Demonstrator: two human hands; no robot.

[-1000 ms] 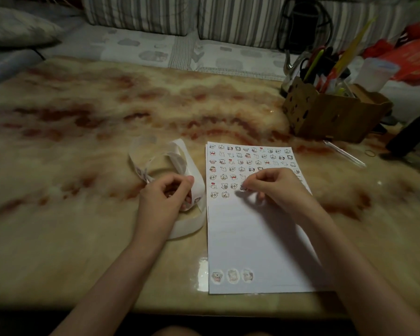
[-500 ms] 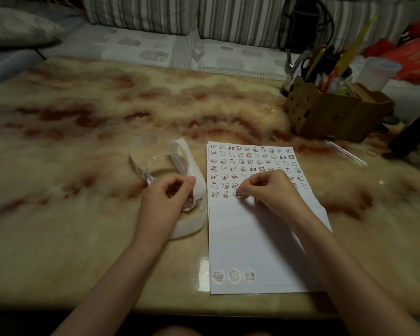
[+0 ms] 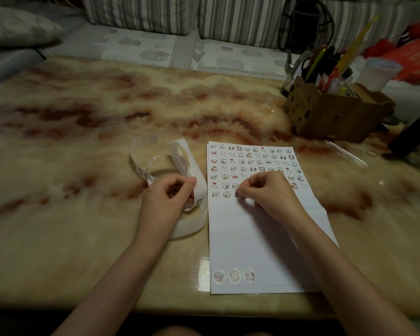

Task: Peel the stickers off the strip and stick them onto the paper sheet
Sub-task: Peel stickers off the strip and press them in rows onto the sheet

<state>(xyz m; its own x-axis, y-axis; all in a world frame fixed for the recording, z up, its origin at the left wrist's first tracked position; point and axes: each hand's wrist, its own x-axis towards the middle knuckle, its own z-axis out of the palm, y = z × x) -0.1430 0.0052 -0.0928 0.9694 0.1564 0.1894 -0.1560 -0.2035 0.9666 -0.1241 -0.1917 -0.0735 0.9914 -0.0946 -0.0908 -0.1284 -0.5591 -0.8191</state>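
head: right hand (image 3: 269,192) pinches sticker (image 3: 238,195); left hand (image 3: 167,200) grips strip (image 3: 187,156)

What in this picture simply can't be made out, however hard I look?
All in the head view:
- Stickers on the paper sheet beneath the right hand: hidden by it.
- The strip where the left hand grips it: the hand covers that part.
- The sticker the right hand pinches: too small to tell whether it is stuck down.
- The cardboard box contents: dim and blurred.

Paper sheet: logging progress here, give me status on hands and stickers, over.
Left hand grips strip. Right hand pinches sticker down onto paper sheet. Nothing in the way.
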